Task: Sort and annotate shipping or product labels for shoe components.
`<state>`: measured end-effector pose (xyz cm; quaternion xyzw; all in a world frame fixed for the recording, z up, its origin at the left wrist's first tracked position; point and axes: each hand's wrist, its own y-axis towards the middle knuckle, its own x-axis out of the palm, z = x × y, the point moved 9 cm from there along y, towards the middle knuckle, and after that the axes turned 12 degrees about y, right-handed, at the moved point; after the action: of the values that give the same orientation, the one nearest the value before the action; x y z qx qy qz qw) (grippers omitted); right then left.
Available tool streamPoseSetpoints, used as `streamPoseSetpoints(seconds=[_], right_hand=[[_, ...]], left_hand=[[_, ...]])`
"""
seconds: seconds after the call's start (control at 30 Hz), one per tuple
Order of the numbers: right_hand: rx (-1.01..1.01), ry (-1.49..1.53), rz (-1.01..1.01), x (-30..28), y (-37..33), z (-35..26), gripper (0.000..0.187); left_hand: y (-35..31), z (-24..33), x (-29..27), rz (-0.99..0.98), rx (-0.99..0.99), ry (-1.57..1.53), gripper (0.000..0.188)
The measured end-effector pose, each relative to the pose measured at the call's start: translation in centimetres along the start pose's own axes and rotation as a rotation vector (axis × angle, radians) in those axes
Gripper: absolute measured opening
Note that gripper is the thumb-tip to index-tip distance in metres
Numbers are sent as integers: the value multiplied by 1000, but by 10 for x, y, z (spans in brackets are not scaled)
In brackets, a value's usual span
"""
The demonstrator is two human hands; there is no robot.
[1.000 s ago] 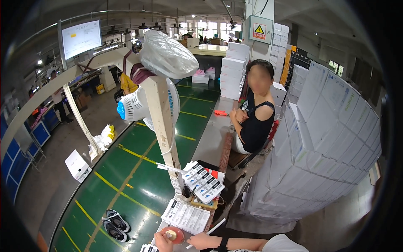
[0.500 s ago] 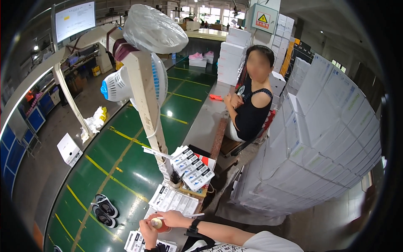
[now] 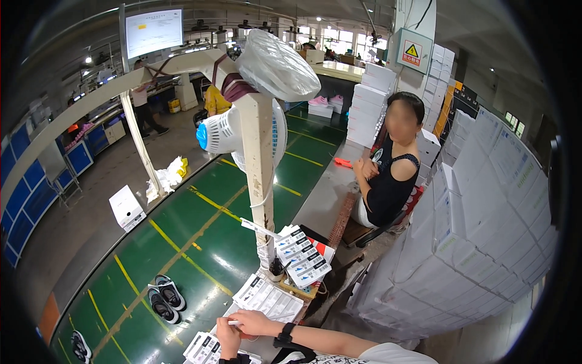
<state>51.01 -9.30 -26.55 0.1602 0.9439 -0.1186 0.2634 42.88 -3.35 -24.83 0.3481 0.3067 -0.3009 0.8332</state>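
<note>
My left hand [image 3: 228, 338] and my right hand [image 3: 253, 323] meet at the bench's near edge, fingers closed together. A small whitish piece shows between the fingertips, too small to name; the rest of what they hold is hidden. Just beyond them lies a spread of white printed label sheets [image 3: 267, 298]. More white labelled sheets or cards [image 3: 203, 350] lie beside my left hand. A further stack of labelled sheets [image 3: 301, 258] rests at the foot of the post. My right wrist wears a black band [image 3: 284, 335].
A green conveyor belt [image 3: 206, 242] with yellow lines runs along my left, carrying dark sneakers [image 3: 165, 300] and another shoe [image 3: 80, 347]. A beige post [image 3: 259, 164] holds a fan [image 3: 227, 136]. A co-worker [image 3: 388, 164] sits ahead right, near wrapped white cartons [image 3: 479, 212].
The view has shifted, so the scene sits further right and lower. The reddish roll and the white stick seen in my hands earlier no longer show clearly. Another shoe has entered at lower left.
</note>
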Motion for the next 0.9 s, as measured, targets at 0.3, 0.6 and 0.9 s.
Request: streamPoseSetpoints(seconds=[0.3,0.6,0.9], right_hand=[[-77,9,43,-7,1,8,35],[296,240,175,-30,-59,113,63],[94,556,147,39,-24,139,80]], left_hand=[[-18,-16,9,-82,-39,-127,29],[-35,-36,56,-106,-355,-358,107],[-47,-61,61,1,-296,-326,100]])
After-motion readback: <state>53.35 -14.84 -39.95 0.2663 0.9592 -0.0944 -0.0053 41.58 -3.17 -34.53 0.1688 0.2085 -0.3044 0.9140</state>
